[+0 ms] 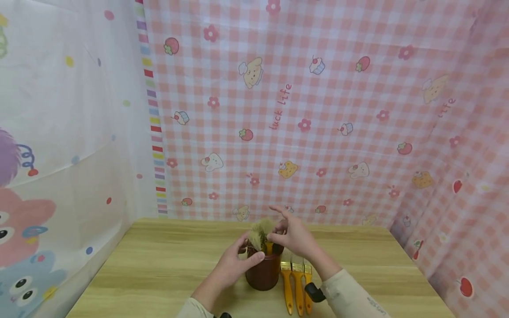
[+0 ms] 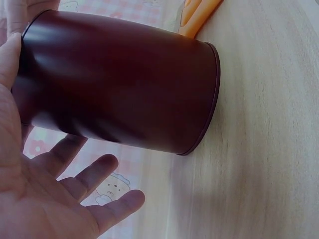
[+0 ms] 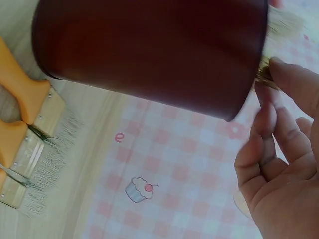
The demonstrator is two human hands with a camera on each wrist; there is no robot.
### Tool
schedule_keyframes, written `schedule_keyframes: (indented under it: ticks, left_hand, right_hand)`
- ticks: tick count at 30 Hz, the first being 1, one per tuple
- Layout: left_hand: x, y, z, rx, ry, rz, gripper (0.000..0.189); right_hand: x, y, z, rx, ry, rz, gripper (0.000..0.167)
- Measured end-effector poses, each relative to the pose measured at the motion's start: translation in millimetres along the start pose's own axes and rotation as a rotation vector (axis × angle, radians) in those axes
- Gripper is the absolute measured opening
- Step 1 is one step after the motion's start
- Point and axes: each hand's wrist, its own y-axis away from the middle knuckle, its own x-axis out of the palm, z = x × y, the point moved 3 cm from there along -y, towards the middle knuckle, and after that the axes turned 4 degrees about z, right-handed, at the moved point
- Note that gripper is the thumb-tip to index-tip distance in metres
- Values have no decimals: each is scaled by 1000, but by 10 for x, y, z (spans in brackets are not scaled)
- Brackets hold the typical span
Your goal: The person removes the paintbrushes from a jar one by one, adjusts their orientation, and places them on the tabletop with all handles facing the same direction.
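A dark reddish-brown cylindrical holder (image 1: pixel 262 274) stands on the table, seen sideways in both wrist views. Pale, fluffy bristles (image 1: pixel 258 236) and an orange brush handle part show at its mouth. My left hand (image 1: pixel 236 263) grips the holder at its rim, thumb in front and some fingers behind; in the left wrist view the lower fingers (image 2: pixel 102 172) spread off its wall. Over the right side of the mouth, my right hand (image 1: pixel 296 236) pinches a paintbrush by its gold-coloured metal band (image 3: pixel 264 70) between thumb and fingertips, one finger raised. The holder hides the brush's lower part.
Several paintbrushes with orange handles (image 1: pixel 297 287) lie side by side just right of the holder, bristles pointing away. The wooden table (image 1: pixel 167 265) ends at a pink checked curtain (image 1: pixel 254 110) behind. A white printed curtain (image 1: pixel 87 132) hangs at left.
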Motion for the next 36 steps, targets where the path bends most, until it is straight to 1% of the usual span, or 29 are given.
schedule_keyframes:
  ticks: [3,9,16,20,23,29,33,36]
  left_hand:
    - [1,-4,2,2,4,-3,87]
    - [-2,-12,9,-2,3,-11,88]
    - [-1,-3,8,-15,10,-3,90]
    - [-1,5,3,-20,14,1,91]
    - [-3,8,-1,-19,13,2,91]
    - [0,13,0,-23,8,7,90]
    - [-1,15,-4,-19,10,6,89]
    - [-5,17,-2,-13,11,3,90]
  right_hand:
    - [-88,-4,23,-12,-45,-34,72]
    - [-227,-17,23,18,-127,-126,59]
    - [-373,-23,-10,88,-216,-186,61]
    - [-447,-19,-28,110,-251,-223,62]
    - [-495,-15,-61,127,-304,-246,63]
    - [-608,0,-198,190,-427,-248,67]
    - [-697,27,-279,228,-459,-229,72]
    - [-754,51,-327,249,-454,-196,75]
